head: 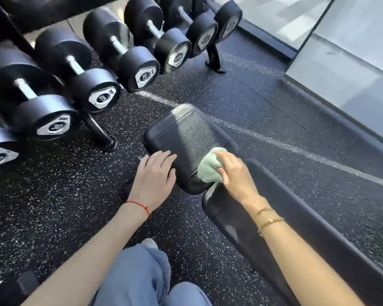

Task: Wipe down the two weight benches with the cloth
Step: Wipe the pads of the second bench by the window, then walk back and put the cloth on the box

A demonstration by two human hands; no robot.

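The floor (263,102), dark and speckled, fills most of the frame, and dumbbells (93,69) are racked across the upper left, kept clear of the work. One bench (274,217) runs from the centre to the lower right; its seat pad (186,133), the surface being wiped, sits at the centre. The second bench is not seen, so how much of the task is done cannot be judged.

The left hand (156,175) is laid flat on the pad's left edge, fingers straight and slightly apart, probably to steady it. The right hand (234,175) presses the green cloth (209,167) against the pad's right side; its fingers curl over the cloth. Much of the cloth is hidden beneath that hand, and the bench frame is lost under the pads.
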